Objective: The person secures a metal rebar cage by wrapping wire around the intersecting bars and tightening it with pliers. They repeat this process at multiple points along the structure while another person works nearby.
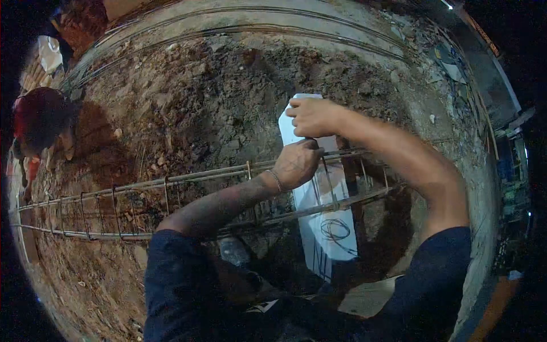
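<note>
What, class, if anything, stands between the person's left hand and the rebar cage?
Nothing visible does: the left hand is right at the far side of the rebar cage. The white board shows behind the bars, not between.

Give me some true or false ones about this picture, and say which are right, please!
1. The right hand is at the far end of the white board. True.
2. The bracelet is on the right arm. False: it is on the left arm.
3. Long metal bars run across the white board. True.
4. The ground is covered in green grass. False: it is mostly bare, lumpy soil.
5. Both sleeves are dark. True.
</note>
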`<state>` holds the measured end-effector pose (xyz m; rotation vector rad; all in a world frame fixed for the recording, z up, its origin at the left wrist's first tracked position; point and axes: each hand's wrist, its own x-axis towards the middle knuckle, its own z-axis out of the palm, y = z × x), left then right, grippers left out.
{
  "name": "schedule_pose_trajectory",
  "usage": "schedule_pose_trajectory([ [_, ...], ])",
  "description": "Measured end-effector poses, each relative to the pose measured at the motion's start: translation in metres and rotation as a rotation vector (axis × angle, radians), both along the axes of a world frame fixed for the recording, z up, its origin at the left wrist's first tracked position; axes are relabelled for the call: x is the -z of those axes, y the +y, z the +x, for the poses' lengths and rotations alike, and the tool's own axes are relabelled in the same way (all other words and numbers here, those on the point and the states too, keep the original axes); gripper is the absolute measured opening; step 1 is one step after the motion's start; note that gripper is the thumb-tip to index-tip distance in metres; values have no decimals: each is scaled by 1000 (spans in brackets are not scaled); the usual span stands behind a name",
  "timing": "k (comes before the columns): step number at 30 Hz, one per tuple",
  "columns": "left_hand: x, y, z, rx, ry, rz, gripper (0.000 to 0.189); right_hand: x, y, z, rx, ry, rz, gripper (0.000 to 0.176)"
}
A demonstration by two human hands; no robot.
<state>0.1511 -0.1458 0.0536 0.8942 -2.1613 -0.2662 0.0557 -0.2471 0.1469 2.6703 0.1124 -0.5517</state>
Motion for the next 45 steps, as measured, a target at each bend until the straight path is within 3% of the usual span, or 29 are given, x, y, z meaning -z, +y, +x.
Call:
schedule_pose_trajectory([
  [2,-2,-4,3,10,13,275,11,2,3,10,-81,-17,-57,11],
  [3,-6,-4,3,-24,216,366,11,-2,4,7,-56,-41,-68,12],
  [6,-11,-20,6,-27,233,670,20,-7,-1,-5,-23,-173,-47,12],
  [9,9,-41,4,5,185,760,34,-10,1,-9,46,-201,-30,11],
  [14,12,-43,7,38,46,803,34,-3,0,-24,42,-335,-61,10],
  [16,8,-38,6,192,576,1201,37,-1,0,-30,35,-429,-81,8],
  [17,18,-45,7,339,408,950,40,-3,3,-30,21,-451,-61,7],
  [18,8,-48,8,353,395,962,40,-1,4,-29,42,-456,-59,7],
  [19,-1,-50,6,292,124,828,32,2,4,-27,16,-473,-87,6],
  [21,5,-58,7,165,-468,184,20,7,4,-27,-13,-507,-130,4],
  [23,15,-51,8,204,-251,215,12,12,10,-32,-7,-537,-147,3],
  [25,16,-55,6,395,373,947,16,4,18,-39,54,-537,-173,2],
  [26,27,-58,3,493,511,1132,17,3,25,-43,102,-527,-179,2],
  [29,-14,-35,0,379,196,713,27,7,37,-46,38,-771,-218,10],
  [30,-7,-37,-1,164,-239,200,30,2,48,-47,14,-868,-200,14],
  [32,-1,-37,4,-56,-663,-318,33,-50,108,-82,204,-872,-69,18],
  [33,-4,-38,5,14,-290,282,35,-53,132,-108,222,-1030,-48,17],
  [34,-5,-34,0,58,-116,493,34,-56,152,-139,235,-1184,-33,17],
  [36,-9,-26,-10,101,309,881,32,-33,202,-208,523,-1307,69,18],
  [38,-12,-27,-15,-58,258,966,31,37,254,-276,1122,-1185,184,19],
  [39,-10,-34,-10,-66,138,966,31,98,280,-313,1410,-1036,290,30],
  [40,1,-35,-9,-19,185,950,32,152,312,-343,1600,-848,340,30],
  [41,-4,-35,-9,-77,-110,740,32,190,339,-361,1697,-717,380,30],
  [42,-10,-35,-10,-154,-388,511,32,217,359,-375,1753,-627,427,30],
  [45,5,-44,-12,-228,-649,393,16,256,369,-394,1806,-485,524,29],
])
